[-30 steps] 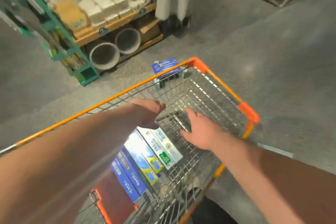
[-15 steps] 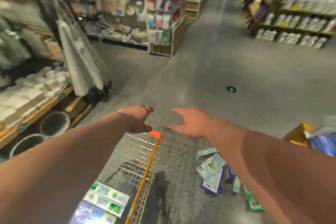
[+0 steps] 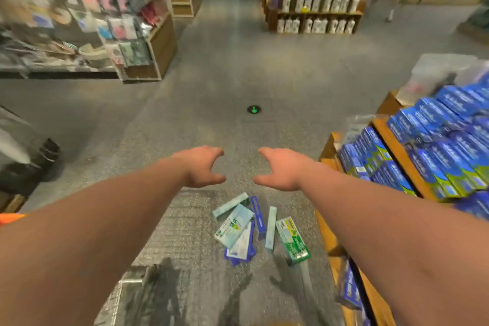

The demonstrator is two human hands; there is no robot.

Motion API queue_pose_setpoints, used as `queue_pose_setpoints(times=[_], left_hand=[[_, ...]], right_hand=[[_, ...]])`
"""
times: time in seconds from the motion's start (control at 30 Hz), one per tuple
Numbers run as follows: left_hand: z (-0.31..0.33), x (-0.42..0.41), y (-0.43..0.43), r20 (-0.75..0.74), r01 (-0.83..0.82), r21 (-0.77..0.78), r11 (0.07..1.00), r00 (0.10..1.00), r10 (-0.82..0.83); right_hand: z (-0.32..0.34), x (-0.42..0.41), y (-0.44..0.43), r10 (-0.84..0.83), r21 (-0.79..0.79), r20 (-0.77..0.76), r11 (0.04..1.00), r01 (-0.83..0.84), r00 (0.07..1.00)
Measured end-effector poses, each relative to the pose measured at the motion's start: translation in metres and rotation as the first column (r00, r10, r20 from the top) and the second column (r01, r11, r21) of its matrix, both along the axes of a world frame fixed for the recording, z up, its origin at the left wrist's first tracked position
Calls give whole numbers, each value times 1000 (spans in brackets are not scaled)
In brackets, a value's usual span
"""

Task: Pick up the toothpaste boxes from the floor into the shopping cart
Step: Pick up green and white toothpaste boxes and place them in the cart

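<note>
Currently your left hand [image 3: 203,167] and right hand [image 3: 277,169] hover empty, fingers spread, clear of the toothpaste boxes [image 3: 246,227] heaped on the floor [image 3: 225,82] beside the shelf [image 3: 391,140]. Risk: overlapping boxes may slip if you grab several at once.

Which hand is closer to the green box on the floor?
Right. The right hand hovers just beyond the green box; the left hand hovers farther off, past the other boxes.
</note>
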State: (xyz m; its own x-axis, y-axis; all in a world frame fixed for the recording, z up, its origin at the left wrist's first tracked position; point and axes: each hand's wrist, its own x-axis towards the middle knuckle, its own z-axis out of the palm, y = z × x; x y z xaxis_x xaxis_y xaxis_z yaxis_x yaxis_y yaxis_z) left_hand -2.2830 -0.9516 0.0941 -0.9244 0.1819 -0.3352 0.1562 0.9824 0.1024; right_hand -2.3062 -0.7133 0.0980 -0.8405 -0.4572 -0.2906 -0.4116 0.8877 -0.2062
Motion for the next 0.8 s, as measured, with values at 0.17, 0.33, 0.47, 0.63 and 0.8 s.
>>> queue_pose_setpoints(times=[0.17, 0.33, 0.47, 0.63, 0.8], left_hand=[[-33, -35, 68, 89, 83, -3, 997, 993, -82], [-66, -87, 79, 124, 99, -26, 995, 988, -95], [-106, -139, 89, 178, 139, -5, 990, 975, -136], [-171, -213, 112, 280, 194, 61, 979, 938, -204], [-249, -261, 149, 338, 232, 55, 971, 911, -237]], right_hand=[[-34, -30, 75, -76, 24, 119, 997, 74, 990], [-63, -73, 87, -119, 5, 188, 993, 120, 975], [-94, -112, 87, -160, 24, 240, 987, 159, 958], [-135, -171, 98, -315, 65, 301, 949, 310, 900], [-205, -218, 131, -383, 78, 367, 921, 383, 847]])
